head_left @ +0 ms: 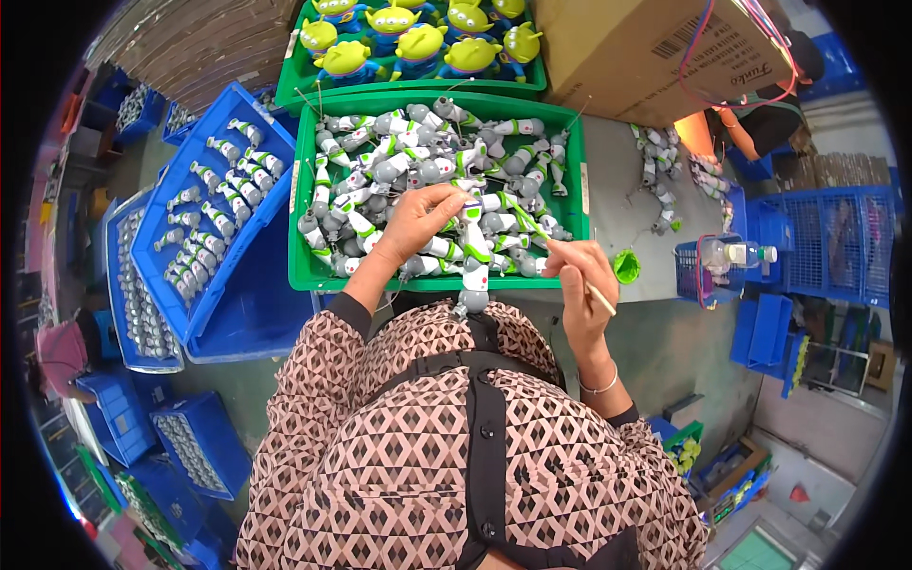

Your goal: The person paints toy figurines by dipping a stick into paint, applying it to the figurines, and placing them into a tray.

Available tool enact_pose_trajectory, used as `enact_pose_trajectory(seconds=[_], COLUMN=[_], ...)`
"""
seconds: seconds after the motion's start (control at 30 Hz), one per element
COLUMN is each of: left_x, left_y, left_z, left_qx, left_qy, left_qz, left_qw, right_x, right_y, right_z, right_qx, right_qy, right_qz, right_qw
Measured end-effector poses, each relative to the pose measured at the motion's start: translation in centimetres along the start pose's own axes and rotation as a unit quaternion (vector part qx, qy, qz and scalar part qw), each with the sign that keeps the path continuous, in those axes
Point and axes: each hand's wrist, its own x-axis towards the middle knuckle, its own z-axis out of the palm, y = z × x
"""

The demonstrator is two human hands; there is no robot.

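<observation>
My left hand (418, 226) is closed, its thumb and fingers pinching the upper end of a white, green and grey toy figure part (476, 249). The part hangs over the near rim of a green bin (437, 284), its round grey end lowest. In my right hand (581, 285) is a slim paintbrush (601, 301), its green front end slanting up and left toward the held part. Whether the tip touches the part is too small to tell. Many similar toy parts (385, 171) lie heaped in the bin. A small cup of bright green paint (625, 267) stands right of my right hand.
Behind the bin, a second green tray (285, 81) holds yellow-green toy figures (418, 47). A cardboard box (617, 57) stands at the back right. Blue crates (157, 237) with rows of parts sit at left. A blue basket (698, 285) with bottles is at the table's right edge.
</observation>
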Motion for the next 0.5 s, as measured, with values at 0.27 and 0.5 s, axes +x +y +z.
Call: enact_pose_trajectory(seconds=[0.27, 0.5], left_x=[1.0, 1.0], left_y=[0.5, 1.0], left_z=[1.2, 1.4], left_qx=[0.016, 0.037], left_qy=[-0.019, -0.021], left_qz=[-0.015, -0.026], left_qw=[1.0, 0.999], right_x=[-0.6, -0.5], right_y=[1.2, 2.0], right_z=[-0.3, -0.2], right_qx=[0.117, 0.058], right_qy=[0.026, 0.006], right_qz=[0.151, 0.13], right_qw=[0.981, 0.99])
